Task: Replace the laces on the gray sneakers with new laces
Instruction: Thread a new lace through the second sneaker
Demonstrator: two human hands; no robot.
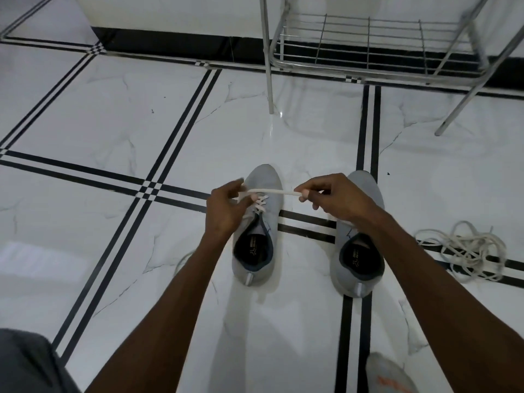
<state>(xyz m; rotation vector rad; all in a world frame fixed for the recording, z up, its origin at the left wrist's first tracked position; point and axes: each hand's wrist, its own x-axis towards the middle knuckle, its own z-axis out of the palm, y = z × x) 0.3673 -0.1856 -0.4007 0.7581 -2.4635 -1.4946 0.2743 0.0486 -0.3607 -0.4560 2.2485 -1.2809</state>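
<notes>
the white lace [272, 192] stretches crosswise over the left gray sneaker [256, 222] — left hand [224, 208] pinches one end, right hand [331, 197] the other; the sneaker's long axis points away, and the left hand is nearer its eyelets.

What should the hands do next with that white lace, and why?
Probably pull the lace snug. The left hand and right hand pinch it stretched between them above the left sneaker, whose eyelets already show crossings. The right sneaker is mostly hidden, and a lace pile lies on the floor.
</notes>
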